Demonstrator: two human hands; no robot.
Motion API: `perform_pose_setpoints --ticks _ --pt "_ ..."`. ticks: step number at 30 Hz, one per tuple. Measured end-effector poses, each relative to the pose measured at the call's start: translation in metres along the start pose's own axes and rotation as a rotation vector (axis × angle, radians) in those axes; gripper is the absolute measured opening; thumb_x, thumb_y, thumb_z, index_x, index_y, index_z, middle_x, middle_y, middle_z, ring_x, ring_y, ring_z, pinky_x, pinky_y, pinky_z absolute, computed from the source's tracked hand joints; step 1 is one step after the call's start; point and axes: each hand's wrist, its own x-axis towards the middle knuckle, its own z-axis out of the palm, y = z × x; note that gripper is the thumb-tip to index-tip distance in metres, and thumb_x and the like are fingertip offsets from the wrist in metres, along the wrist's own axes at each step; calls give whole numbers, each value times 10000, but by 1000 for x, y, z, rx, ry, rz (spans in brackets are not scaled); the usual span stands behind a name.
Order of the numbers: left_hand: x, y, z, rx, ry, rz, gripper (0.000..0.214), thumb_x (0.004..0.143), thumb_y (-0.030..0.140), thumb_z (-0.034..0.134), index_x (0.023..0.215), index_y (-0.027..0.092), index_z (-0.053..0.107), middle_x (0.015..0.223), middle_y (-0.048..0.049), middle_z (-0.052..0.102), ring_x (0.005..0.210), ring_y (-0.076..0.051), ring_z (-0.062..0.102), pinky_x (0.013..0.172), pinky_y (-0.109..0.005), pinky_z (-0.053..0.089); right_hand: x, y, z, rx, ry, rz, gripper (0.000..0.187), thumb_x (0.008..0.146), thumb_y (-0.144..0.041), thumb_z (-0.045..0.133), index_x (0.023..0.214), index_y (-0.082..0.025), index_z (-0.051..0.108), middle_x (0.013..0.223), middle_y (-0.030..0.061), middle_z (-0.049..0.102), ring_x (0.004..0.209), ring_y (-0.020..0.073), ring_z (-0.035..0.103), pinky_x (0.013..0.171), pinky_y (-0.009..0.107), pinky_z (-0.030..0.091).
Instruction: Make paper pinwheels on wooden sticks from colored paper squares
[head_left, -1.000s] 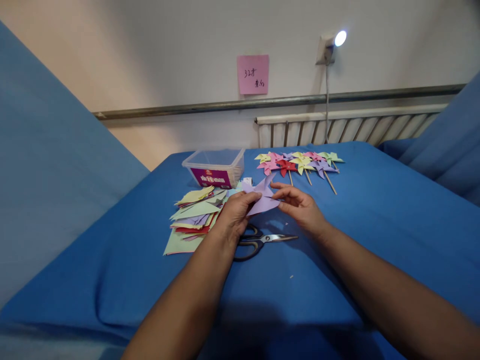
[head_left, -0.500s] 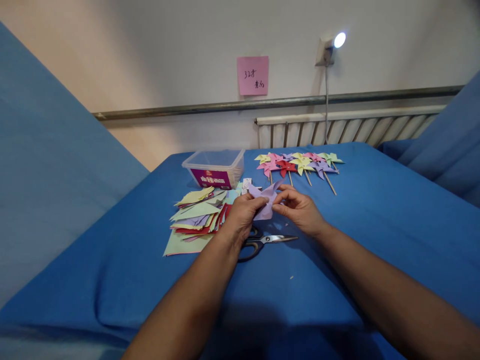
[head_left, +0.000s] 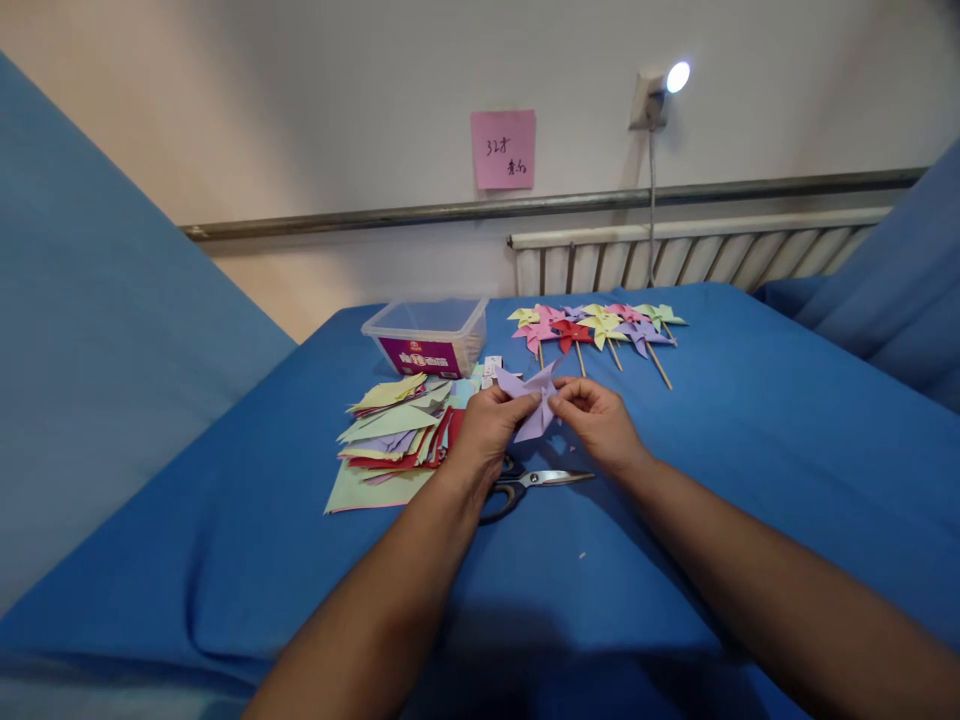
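A purple paper pinwheel is held up between both hands above the blue table. My left hand grips it from the left, thumb pressed over its middle. From the right, my right hand pinches the pinwheel near its centre with thumb and forefinger. No stick shows on this pinwheel. Below the hands lie scissors with dark handles, blades pointing right. Stacks of coloured paper pieces lie left of my left hand, partly covered by that arm.
A clear plastic box with a purple label stands behind the paper stacks. Several finished pinwheels on wooden sticks lie at the back right. A small white box sits beyond my left hand. Blue cloth covers the table.
My right thumb and forefinger have moved in closer to the pinwheel's centre, and another paper point is folded inward. The left hand keeps its hold.
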Motion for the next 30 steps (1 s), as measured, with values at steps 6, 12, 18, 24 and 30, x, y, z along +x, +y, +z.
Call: perform_pose_setpoints --ticks 6,12,18,24,30 --pt "2 -3 1 -12 4 -30 311 546 258 817 801 102 734 743 -82 723 587 -150 613 582 -254 463 1 2 1 14 34 29 313 657 -436 750 651 -177 575 1025 70 660 778 154 627 763 321 491" --pt "4 -5 0 11 6 -31 301 534 250 820 783 104 734 737 -83 716 581 -149 605 569 -251 451 0 0 1 -153 63 -29 235 694 -388 701 654 -183 593 986 74 671 799 165 627 768 320 480" --pt "3 -5 -1 51 8 -47 306 541 262 813 789 101 734 729 -81 710 572 -142 597 561 -246 444 -1 -1 2 -167 68 -1 231 683 -391 684 656 -184 586 984 74 680 763 155 623 734 305 479" --pt "3 -5 0 65 10 -51 323 542 277 811 794 93 728 721 -83 706 568 -141 592 551 -245 437 -1 -1 3 -142 78 38 253 668 -406 696 647 -186 573 888 58 685 721 152 615 702 294 464" --pt "3 -4 0 112 48 -41 308 529 264 807 774 98 717 704 -74 700 560 -140 583 532 -242 424 -1 0 2 -137 55 56 268 670 -410 711 651 -186 566 683 1 629 561 114 522 548 254 405"
